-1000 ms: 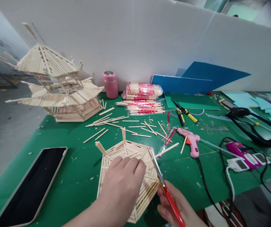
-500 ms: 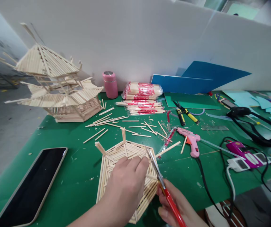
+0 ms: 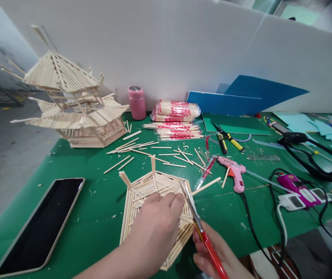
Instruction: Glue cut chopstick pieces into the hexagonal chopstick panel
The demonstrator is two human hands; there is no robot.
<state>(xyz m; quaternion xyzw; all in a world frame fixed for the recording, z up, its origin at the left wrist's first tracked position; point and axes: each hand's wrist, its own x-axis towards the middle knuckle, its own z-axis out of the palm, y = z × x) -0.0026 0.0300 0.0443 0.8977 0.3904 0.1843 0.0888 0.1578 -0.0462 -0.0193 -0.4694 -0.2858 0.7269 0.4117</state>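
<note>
The right hand (image 3: 212, 246) was closed round the red-handled scissors (image 3: 205, 236), their blades slightly parted over the right side of the stick panel (image 3: 127, 217). The left hand (image 3: 158, 226) lay on the panel, fingers curled; whether they pinched a stick was hidden. The panel sat toward the desk's (image 3: 96, 221) near edge, between the phone (image 3: 41, 224) and glue gun (image 3: 234, 172). The stick pagoda (image 3: 79, 116) stood at the far left corner.

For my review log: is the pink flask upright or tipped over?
Upright: the pink flask stands on the green table, its dark-topped lid facing up.
</note>
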